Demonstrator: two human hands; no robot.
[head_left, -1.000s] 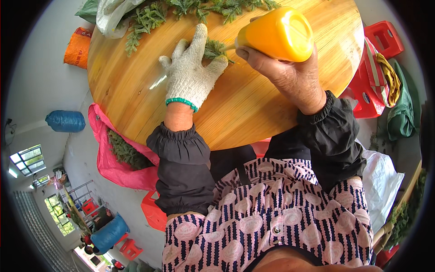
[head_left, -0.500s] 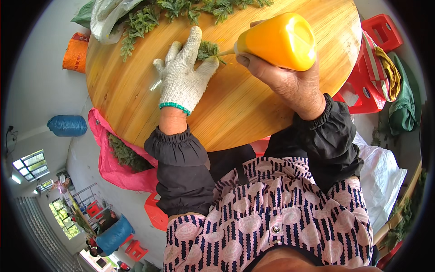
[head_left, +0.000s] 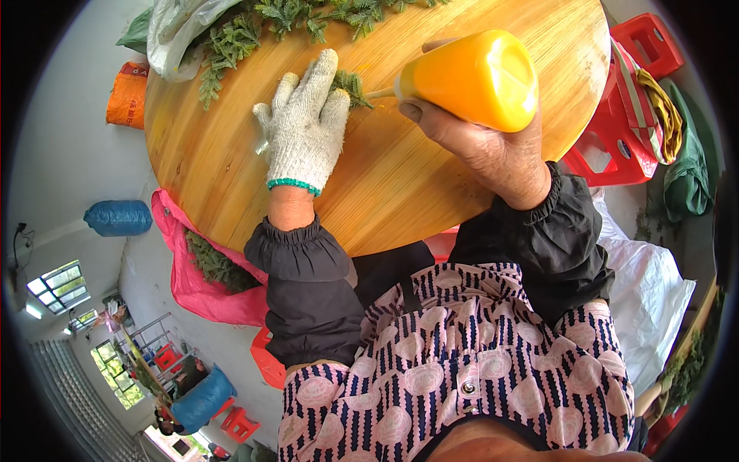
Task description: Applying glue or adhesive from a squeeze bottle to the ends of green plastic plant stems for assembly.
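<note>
My left hand [head_left: 304,127], in a white knitted glove with a green cuff, rests over the wooden table [head_left: 223,154]. Its thumb and forefinger press on a short green sprig [head_left: 352,86], whose far part shows beyond the fingers. Bare, my right hand [head_left: 493,146] is wrapped round a yellow squeeze bottle [head_left: 477,81]. The bottle lies tilted on its side, base toward me, and its thin nozzle [head_left: 382,93] points left at the end of the sprig. Whether nozzle and sprig touch I cannot tell. Part of the grip is hidden behind the bottle.
More green sprigs [head_left: 292,17] lie along the table's far edge beside a white plastic bag [head_left: 173,46]. A pink sack [head_left: 185,269] of greenery is at the lower left. Red stools [head_left: 650,46] stand at the right, and a white sack [head_left: 647,300] is near my right side.
My left thumb has drawn closer to the forefinger at the sprig. The squeeze bottle has shifted slightly toward me, its nozzle still by the sprig.
</note>
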